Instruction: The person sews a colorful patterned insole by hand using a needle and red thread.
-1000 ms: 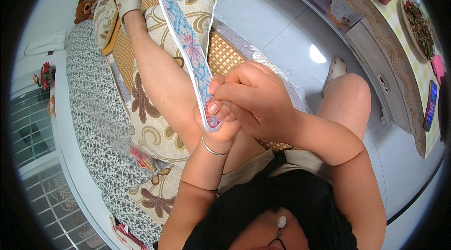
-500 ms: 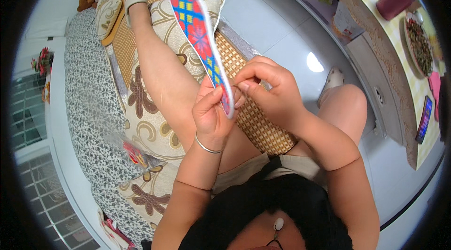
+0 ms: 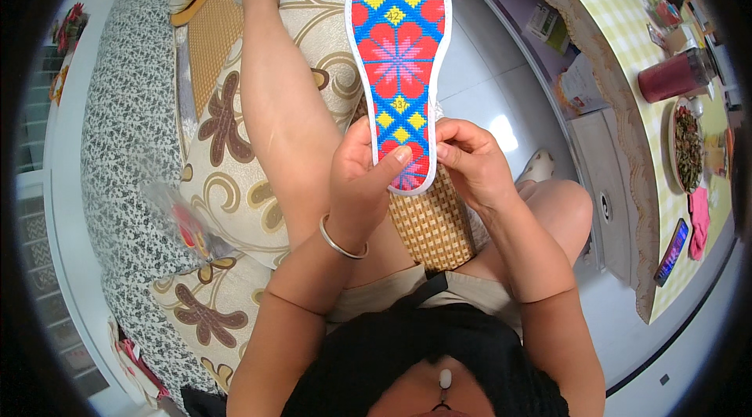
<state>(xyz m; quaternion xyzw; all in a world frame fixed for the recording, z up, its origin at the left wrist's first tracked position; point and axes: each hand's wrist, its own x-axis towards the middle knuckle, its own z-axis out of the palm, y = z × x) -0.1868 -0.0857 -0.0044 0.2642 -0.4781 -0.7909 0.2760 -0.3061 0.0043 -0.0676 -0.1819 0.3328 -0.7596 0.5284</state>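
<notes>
Holding is the step in hand: a long embroidered shoe insole with red flowers, yellow diamonds and blue ground, edged in white (image 3: 398, 57), is kept upright in front of the body, its heel end pinched from both sides. The left hand (image 3: 362, 186) is closed on the lower left edge, with the thumb pressed flat on the patterned face. The right hand (image 3: 470, 162) is closed on the lower right edge, fingers curled behind it. A silver bangle (image 3: 341, 241) is worn on the left wrist. Below the insole a woven straw mat (image 3: 431, 225) is seen on the lap. It is judged that the stitched face is being examined; a firm pinch at both edges would be needed for any turning.
</notes>
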